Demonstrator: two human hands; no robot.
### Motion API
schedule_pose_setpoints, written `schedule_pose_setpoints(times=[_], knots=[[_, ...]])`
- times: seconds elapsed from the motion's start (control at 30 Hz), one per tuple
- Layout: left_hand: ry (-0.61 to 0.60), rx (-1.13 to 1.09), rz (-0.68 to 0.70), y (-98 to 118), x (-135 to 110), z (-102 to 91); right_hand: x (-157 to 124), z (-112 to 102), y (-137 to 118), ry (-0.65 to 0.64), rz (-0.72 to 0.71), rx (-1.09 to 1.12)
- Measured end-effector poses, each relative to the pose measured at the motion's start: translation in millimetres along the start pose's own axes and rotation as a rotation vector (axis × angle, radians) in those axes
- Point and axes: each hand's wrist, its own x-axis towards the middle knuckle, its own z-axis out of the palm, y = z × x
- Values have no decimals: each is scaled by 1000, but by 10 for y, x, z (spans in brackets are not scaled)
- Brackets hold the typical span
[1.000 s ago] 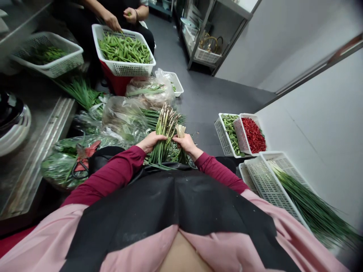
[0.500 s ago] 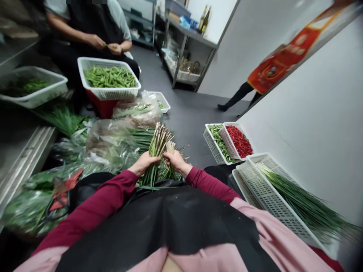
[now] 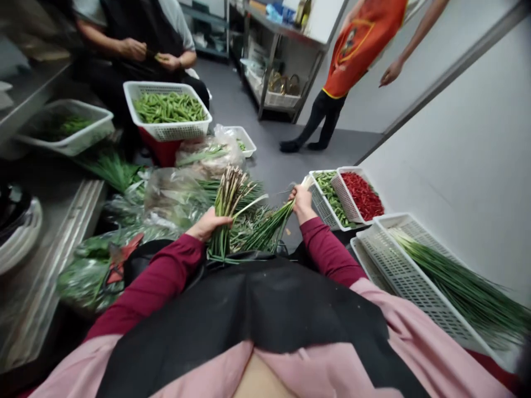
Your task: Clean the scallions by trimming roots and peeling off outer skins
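My left hand (image 3: pixel 207 224) is closed around a thick bunch of scallions (image 3: pixel 228 193), with the brownish root ends up and the green leaves down over my lap. My right hand (image 3: pixel 302 200) grips a smaller bundle of scallions (image 3: pixel 274 224) near its pale root ends. Its long green leaves trail down and left toward the first bunch. One pale stalk (image 3: pixel 251 205) slants out between the two bunches. Behind my left hand, more scallions (image 3: pixel 209 188) lie beside clear plastic bags (image 3: pixel 174 190).
At right, a white basket (image 3: pixel 410 276) holds scallions; baskets of green and red chillies (image 3: pixel 360 193) stand beyond it. A co-worker (image 3: pixel 141 55) sits behind a basket of green pods (image 3: pixel 170 108). Someone in an orange apron (image 3: pixel 360 38) stands by the wall. A metal ledge (image 3: pixel 62 260) runs at left.
My right hand has moved right, away from my left, drawing its scallions apart from the bunch. The person in the orange apron has moved left.
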Motion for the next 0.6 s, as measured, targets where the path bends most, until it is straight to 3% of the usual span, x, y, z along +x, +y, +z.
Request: schedule_pose_setpoints(times=[0.07,0.1,0.13,0.17,0.27,0.33,0.47,0.6], knots=[[-24,-5,8,14,-16,-49,103,-72,15,157,-36,-16],[-39,-4,11,20,-24,-67,109,-99,32,191,-52,-60],[-49,-6,18,26,-31,-79,80,-118,58,134,-57,-136],[-56,-8,24,32,-36,-84,19,-126,91,10,-47,-236],[-73,-23,36,38,-34,-68,-304,-64,226,-518,59,-525],[-79,-29,33,27,-20,-45,-557,48,308,-682,81,-555],[-92,-53,0,-34,18,0,-922,355,348,-644,45,-342],[-93,-93,-27,-89,49,46,-1040,590,325,-606,170,-122]])
